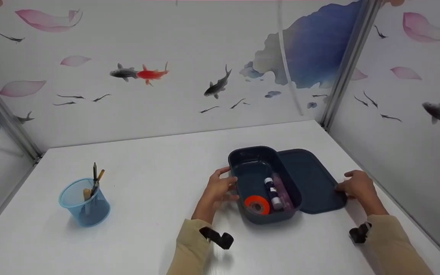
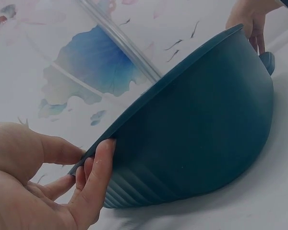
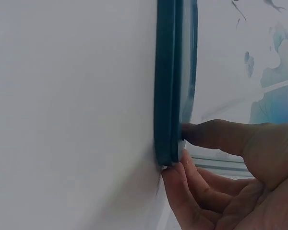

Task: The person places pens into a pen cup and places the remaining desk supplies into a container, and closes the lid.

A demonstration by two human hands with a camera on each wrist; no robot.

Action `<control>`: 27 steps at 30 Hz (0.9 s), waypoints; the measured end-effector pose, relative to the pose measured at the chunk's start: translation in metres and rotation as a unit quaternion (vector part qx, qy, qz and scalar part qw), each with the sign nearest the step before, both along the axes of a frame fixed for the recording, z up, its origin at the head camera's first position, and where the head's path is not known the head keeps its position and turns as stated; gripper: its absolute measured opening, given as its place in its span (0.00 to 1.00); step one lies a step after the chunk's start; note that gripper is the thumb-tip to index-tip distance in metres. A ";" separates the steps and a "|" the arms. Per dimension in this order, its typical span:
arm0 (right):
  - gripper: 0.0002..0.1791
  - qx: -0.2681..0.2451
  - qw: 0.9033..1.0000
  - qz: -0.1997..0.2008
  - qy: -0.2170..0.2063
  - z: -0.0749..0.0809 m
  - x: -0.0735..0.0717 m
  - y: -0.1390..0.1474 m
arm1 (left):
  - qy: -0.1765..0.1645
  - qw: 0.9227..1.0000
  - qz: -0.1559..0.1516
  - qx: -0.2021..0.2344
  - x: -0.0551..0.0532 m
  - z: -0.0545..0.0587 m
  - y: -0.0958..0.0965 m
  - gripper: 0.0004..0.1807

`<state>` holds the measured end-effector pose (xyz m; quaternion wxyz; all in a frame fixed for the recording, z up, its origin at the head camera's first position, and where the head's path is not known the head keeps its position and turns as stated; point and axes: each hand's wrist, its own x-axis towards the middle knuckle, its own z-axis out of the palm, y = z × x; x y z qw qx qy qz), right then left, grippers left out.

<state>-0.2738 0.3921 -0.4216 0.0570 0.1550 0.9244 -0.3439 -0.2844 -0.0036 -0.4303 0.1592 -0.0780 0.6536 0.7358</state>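
A dark blue-green open box (image 1: 269,218) stands on the table in the head view. Inside lie what looks like an orange tape roll (image 1: 264,202), a dark white-capped tube like a glue stick (image 1: 272,191) and a translucent purple object (image 1: 283,193) of unclear kind. My left hand (image 1: 216,190) pinches the box's left rim between thumb and fingers, which the left wrist view shows closely. Flat beside the box, touching or nearly touching it, is the matching lid (image 1: 311,181). My right hand (image 1: 359,188) pinches the lid's right edge, thumb on one face and fingertips at the other.
A light blue mesh pen cup (image 1: 94,210) holding pencils and other small items stands at the table's left. Printed panels (image 1: 185,114) enclose the white table (image 1: 147,229) at the back and sides. A metal post (image 1: 350,68) rises at the back right corner.
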 end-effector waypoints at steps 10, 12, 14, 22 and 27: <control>0.36 -0.026 0.998 -0.051 0.004 0.002 0.000 -0.006 | 0.003 1.000 0.001 0.007 0.001 -0.001 0.000 0.30; 0.37 -0.044 0.998 -0.050 0.000 0.002 -0.001 -0.004 | 0.005 1.000 0.000 0.009 0.001 -0.001 -0.001 0.30; 0.36 -0.068 0.997 -0.048 -0.006 0.002 -0.001 -0.002 | 0.007 1.000 -0.002 0.011 0.001 -0.001 -0.001 0.31; 0.33 -0.147 0.988 -0.045 -0.031 0.002 -0.001 0.011 | 0.004 1.000 -0.007 0.015 0.000 -0.001 -0.001 0.31; 0.32 -0.166 0.984 -0.038 -0.046 0.005 0.000 0.016 | 0.003 1.000 -0.006 0.009 0.001 0.000 -0.001 0.30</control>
